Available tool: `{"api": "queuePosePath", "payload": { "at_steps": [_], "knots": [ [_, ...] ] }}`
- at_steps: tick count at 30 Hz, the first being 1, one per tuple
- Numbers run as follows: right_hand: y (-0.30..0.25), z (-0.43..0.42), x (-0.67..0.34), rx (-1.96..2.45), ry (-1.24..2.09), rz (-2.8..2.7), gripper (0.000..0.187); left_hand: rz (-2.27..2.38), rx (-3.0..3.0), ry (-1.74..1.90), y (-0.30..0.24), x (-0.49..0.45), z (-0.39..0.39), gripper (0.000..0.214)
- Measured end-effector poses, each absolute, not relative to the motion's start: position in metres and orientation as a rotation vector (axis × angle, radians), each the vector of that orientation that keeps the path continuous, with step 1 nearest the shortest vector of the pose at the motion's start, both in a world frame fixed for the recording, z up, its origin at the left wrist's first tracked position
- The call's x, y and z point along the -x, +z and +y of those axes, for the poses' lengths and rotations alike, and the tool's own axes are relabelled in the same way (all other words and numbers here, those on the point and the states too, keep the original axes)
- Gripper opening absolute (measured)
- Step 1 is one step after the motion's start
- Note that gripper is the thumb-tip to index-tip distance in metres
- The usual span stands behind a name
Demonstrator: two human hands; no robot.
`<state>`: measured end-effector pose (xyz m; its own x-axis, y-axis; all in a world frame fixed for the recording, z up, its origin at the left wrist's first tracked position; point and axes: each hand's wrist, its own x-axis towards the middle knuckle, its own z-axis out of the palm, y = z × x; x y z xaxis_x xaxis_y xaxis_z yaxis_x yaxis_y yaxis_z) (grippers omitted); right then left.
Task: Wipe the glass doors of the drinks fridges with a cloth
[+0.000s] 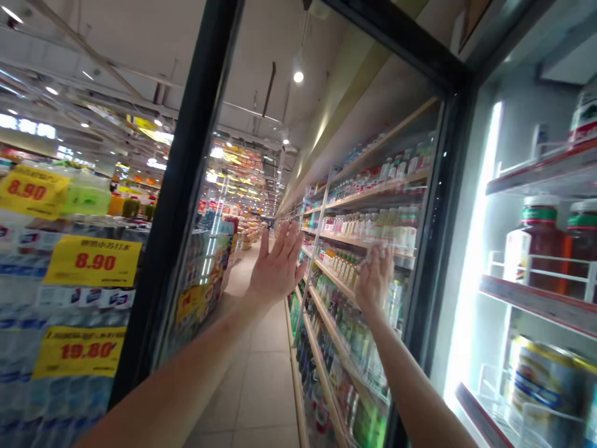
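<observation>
Glass door (333, 180) stands open, near, left of the lit cooler shelves (541, 298). Left hand (277, 269): at the pane, fingers spread apart. Right hand (373, 281): fingers gathered on a white wipe (380, 250) at the pane. Far right, through the glass: drink shelves (336, 282).

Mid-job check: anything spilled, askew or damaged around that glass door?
Nothing stands out. The glass door shows no visible cracks, and the tiled floor seen through it shows no spill, though blur hides finer detail.
</observation>
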<state>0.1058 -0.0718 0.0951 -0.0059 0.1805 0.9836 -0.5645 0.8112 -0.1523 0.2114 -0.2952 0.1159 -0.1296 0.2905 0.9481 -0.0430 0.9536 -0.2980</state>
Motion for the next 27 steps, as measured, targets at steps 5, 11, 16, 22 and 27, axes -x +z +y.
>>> {"api": "queuePosePath", "payload": {
  "at_steps": [5,11,16,22,27],
  "knots": [
    [0.09,-0.119,-0.127,-0.555,0.357,-1.455,0.048,-1.683,0.213,0.263,0.119,-0.208,-0.281,0.059],
    [0.098,-0.075,-0.109,-0.546,0.312,-1.52,0.05,-1.734,0.326,0.363,0.124,-0.196,-0.257,0.061],
    [0.098,-0.007,-0.074,-0.289,0.577,-1.489,0.051,-1.717,0.296,0.395,0.124,-0.192,-0.257,0.059],
    [0.085,-0.026,-0.083,-0.398,0.492,-1.426,0.049,-1.681,0.316,0.373,0.123,-0.191,-0.257,0.057],
    [0.079,-0.039,-0.091,-0.634,0.279,-1.442,0.047,-1.66,0.319,0.365,0.123,-0.189,-0.259,0.057]
  ]
}}
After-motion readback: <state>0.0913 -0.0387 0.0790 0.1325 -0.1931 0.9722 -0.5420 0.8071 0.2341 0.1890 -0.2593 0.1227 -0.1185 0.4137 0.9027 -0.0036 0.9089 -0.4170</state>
